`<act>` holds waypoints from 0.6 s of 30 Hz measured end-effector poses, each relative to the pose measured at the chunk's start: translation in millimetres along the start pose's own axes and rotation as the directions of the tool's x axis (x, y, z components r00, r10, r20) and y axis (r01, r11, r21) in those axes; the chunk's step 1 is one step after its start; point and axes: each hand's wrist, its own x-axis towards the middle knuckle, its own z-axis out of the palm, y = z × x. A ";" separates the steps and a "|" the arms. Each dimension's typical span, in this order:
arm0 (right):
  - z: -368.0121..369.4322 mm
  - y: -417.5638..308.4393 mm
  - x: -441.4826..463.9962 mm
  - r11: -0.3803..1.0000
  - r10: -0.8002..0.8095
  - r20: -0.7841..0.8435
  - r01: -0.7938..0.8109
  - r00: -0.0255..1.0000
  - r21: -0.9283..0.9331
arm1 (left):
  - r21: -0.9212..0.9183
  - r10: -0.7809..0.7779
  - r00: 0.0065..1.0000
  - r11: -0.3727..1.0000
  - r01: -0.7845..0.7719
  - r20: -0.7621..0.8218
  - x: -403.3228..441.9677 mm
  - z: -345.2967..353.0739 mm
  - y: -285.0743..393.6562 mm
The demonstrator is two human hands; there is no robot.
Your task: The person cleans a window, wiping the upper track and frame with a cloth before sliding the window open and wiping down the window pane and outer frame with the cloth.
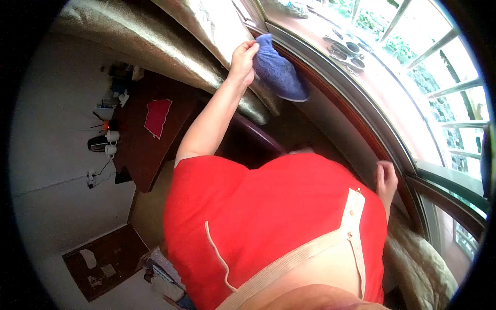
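My left hand (243, 64) is raised toward the window, its thumb and fingers pinching a blue cloth (280, 73) near its upper corner. The cloth hangs down beside the window frame (330, 88), its lower edge slightly blurred. I cannot tell whether it touches the frame. Low on the right, my right hand (386, 181) is close to the frame with its fingers curled in, and nothing shows in them.
Shiny curtains (155, 39) hang left of the window. On the sill (315, 31) lie several dark objects, with metal bars (418, 51) beyond. Along the left wall stands a dark table (142, 160) holding a red cloth (157, 118) and white cups (111, 137).
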 end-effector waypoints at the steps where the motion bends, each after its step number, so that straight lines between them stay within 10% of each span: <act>1: 6.4 -14.7 9.2 0.997 -0.036 0.072 0.031 0.997 0.069 | -0.104 -0.050 0.997 0.994 0.044 -0.061 -6.4 -2.4 3.6; 11: 152.3 -100.6 119.2 0.701 -0.710 0.307 0.679 0.634 0.219 | -0.367 -0.227 0.972 0.901 0.232 0.058 -59.2 34.4 15.9; 18: 180.0 -113.1 147.1 0.881 -0.461 0.476 0.448 0.749 0.149 | -0.318 -0.172 0.985 0.933 0.166 0.010 -62.0 49.8 2.3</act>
